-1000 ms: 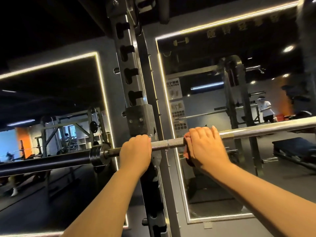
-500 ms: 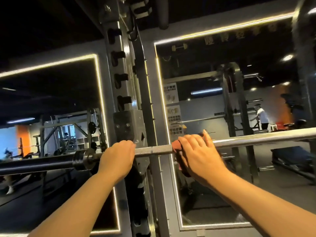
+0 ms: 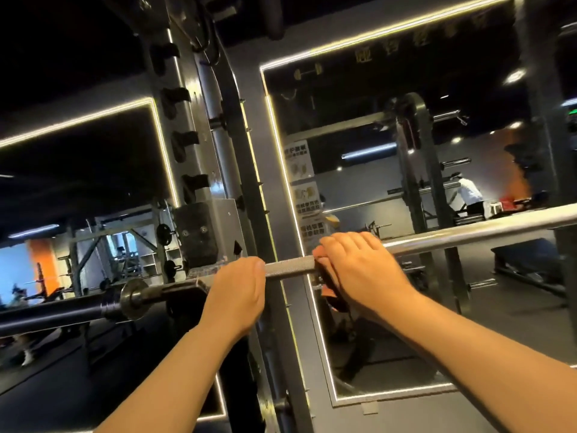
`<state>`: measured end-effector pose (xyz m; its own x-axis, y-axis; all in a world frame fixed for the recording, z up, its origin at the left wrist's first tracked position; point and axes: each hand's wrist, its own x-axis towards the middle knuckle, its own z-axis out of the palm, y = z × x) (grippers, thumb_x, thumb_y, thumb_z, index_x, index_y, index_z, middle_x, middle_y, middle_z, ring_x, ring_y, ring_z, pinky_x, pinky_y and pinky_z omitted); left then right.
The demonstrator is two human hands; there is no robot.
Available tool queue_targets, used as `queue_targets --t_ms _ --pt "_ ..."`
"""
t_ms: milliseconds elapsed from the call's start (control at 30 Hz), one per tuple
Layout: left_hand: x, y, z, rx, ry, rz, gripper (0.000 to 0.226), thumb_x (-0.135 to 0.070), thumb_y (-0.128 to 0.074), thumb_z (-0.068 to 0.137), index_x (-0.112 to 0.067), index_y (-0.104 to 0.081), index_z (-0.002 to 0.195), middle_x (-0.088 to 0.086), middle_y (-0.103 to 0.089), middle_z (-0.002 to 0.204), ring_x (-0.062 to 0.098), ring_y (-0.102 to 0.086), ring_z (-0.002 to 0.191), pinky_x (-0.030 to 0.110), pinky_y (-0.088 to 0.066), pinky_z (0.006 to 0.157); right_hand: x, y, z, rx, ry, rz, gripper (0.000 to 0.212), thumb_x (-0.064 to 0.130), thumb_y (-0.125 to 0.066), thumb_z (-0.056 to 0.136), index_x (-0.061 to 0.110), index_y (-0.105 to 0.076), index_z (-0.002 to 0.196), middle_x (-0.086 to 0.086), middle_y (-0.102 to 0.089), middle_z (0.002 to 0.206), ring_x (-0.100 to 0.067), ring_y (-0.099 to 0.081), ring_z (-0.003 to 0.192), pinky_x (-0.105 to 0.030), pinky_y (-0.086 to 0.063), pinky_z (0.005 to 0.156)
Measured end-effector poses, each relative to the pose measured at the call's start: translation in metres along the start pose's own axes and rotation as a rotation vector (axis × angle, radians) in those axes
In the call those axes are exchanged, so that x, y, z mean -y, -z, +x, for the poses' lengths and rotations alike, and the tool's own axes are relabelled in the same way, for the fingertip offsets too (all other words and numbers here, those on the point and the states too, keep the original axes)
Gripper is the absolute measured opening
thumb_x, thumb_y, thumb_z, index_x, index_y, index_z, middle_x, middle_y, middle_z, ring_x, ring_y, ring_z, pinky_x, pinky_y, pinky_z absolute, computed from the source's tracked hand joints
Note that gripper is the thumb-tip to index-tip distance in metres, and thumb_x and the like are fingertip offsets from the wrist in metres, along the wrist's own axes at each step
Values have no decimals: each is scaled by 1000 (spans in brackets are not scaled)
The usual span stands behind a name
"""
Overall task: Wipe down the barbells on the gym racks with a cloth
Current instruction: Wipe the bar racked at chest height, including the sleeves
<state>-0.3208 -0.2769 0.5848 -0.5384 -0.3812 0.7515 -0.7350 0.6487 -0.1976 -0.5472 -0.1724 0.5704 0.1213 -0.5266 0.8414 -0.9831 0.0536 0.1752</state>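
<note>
Before lit mirrors [image 3: 359,182], left grip [image 3: 237,295] round barbell [image 3: 288,268], right grip [image 3: 359,270] clutching cloth [image 3: 331,293]

Your barbell [image 3: 468,237] is silver, finely cross-hatched along one stretch; its sleeve [image 3: 46,315] is black. Your cloth [image 3: 329,291] looks reddish-pink, though little of it shows. The rack [image 3: 195,120] is grey, the light strips [image 3: 374,37] pale yellow.

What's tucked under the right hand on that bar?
A reddish cloth, its edges peeking out beside and below the right hand, wrapped against the barbell. The hand covers most of it, so its size and folds are hidden.
</note>
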Motion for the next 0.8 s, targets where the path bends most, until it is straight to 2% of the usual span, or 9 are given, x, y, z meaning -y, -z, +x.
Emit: queue_targets --t_ms 100,167,267,333,400,500,633,733,800 --pt "3 -6 -1 -60 1 31 36 -26 -21 95 -20 -55 87 -2 -54 79 21 -48 68 39 -46 64 3 -6 -2 -178 -165 -58 45 39 -28 103 13 -64 113 -5 -68 105 -28 -63 96 -45 -49 93" --pt "1 -7 1 -94 22 36 29 -24 -26 95 -20 -52 85 -2 -51 76 20 -45 65 37 -41 61 20 -14 4 -225 -235 -46 42 36 -31 103 11 -65 112 -7 -68 105 -30 -62 98 -49 -48 98" --pt "0 -10 3 -120 43 40 21 -23 -31 96 -23 -47 83 -5 -45 74 17 -40 63 34 -34 62 36 -37 -6 -262 -135 -27 34 21 -51 101 8 -61 130 -12 -65 125 -35 -60 121 -54 -38 115" --pt "0 -11 2 -124 44 37 19 -19 -36 95 -21 -50 83 -5 -42 73 16 -37 62 33 -31 62 18 -31 -13 -226 19 -38 45 19 -62 96 8 -56 139 -12 -62 134 -35 -57 128 -52 -36 117" --pt "0 -10 0 -102 40 26 22 -20 -36 95 -18 -57 88 -3 -49 74 17 -42 64 34 -36 63 -9 -18 -14 -175 102 -91 43 30 -53 101 9 -57 138 -11 -65 131 -33 -63 123 -51 -44 110" --pt "-2 -7 -3 -98 27 -18 38 -30 -26 96 -17 -61 93 -2 -54 78 16 -46 68 33 -38 68 -35 -6 -15 -208 -94 -98 47 39 -35 104 6 -61 125 -14 -70 115 -35 -67 107 -55 -48 106" --pt "-4 -10 -2 -123 80 -47 53 -40 -10 96 -19 -59 91 -3 -54 78 16 -47 69 33 -37 69 2 -20 -11 -261 -294 -45 43 33 -31 106 6 -62 118 -14 -65 112 -36 -59 108 -56 -37 114" --pt "-5 -13 -2 -130 117 -40 49 -39 -12 97 -21 -57 88 -5 -51 76 15 -45 68 34 -40 67 32 -25 -2 -206 -163 20 31 31 -40 106 13 -61 119 -9 -64 116 -32 -59 113 -54 -35 117" --pt "-7 -12 -2 -131 111 -46 52 -38 -11 96 -19 -59 89 -4 -53 77 16 -45 69 34 -39 68 22 -20 -1 -158 -23 26 31 33 -50 105 12 -61 126 -9 -66 122 -31 -61 117 -52 -39 116"
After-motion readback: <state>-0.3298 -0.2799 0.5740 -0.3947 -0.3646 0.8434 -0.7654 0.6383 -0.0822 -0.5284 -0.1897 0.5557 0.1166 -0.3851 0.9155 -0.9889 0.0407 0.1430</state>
